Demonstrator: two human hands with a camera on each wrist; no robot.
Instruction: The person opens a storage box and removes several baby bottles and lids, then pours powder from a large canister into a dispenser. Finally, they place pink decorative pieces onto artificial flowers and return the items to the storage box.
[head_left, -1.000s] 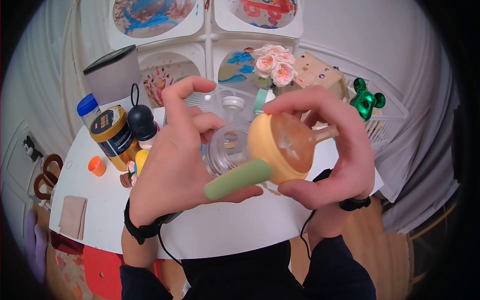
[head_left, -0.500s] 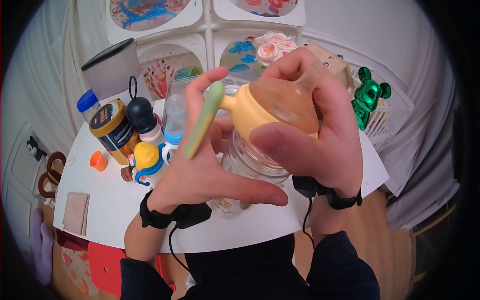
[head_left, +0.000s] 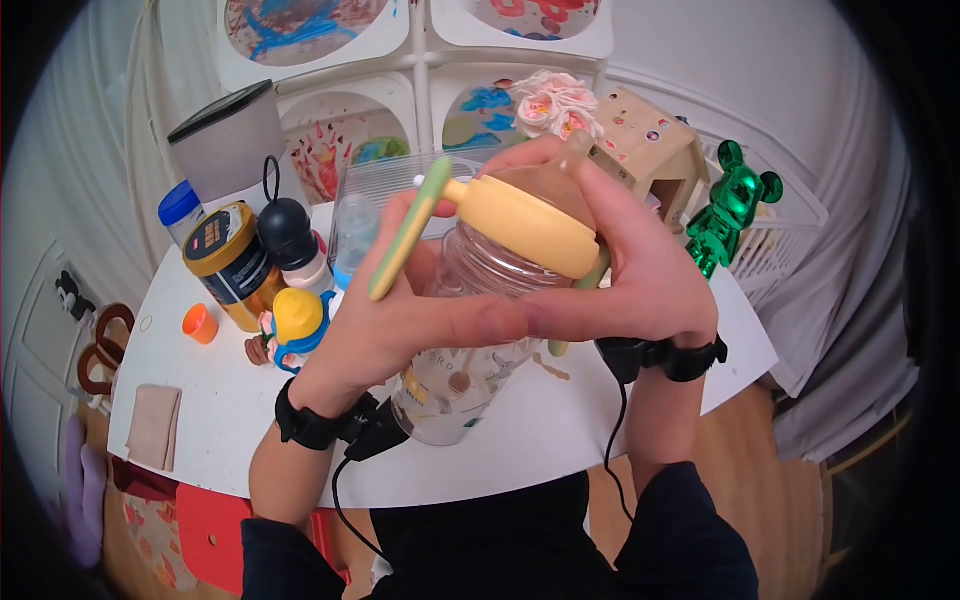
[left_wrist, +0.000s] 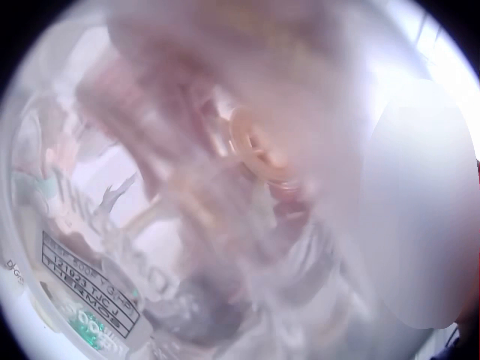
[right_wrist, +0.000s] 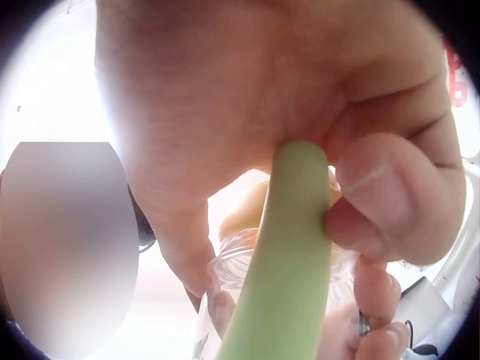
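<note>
A clear baby bottle (head_left: 470,385) hangs tilted above the table's front, with printed marks on its wall. My left hand (head_left: 375,335) grips its side, thumb laid across the front. On the bottle's mouth sits a yellow collar (head_left: 530,222) with a soft see-through nipple top and two green side handles (head_left: 410,230). My right hand (head_left: 655,275) holds the collar and neck from the other side, and its thumb meets the left thumb. In the right wrist view, one green handle (right_wrist: 289,255) runs below the curled fingers. The left wrist view is filled by the blurred bottle wall (left_wrist: 90,277).
Left on the white table (head_left: 240,430) are a yellow-and-blue sippy cup (head_left: 300,320), an orange cup (head_left: 200,323), a gold-lidded jar (head_left: 235,265), a black-topped bottle (head_left: 285,235) and a folded cloth (head_left: 154,427). A drying rack (head_left: 375,180) stands behind; a green bear figure (head_left: 730,210) is at right.
The yellow collar was held tipped beside the bottle's open mouth; it has come onto the mouth and turned more upright. My right hand has shifted lower, its thumb now beside the left thumb.
</note>
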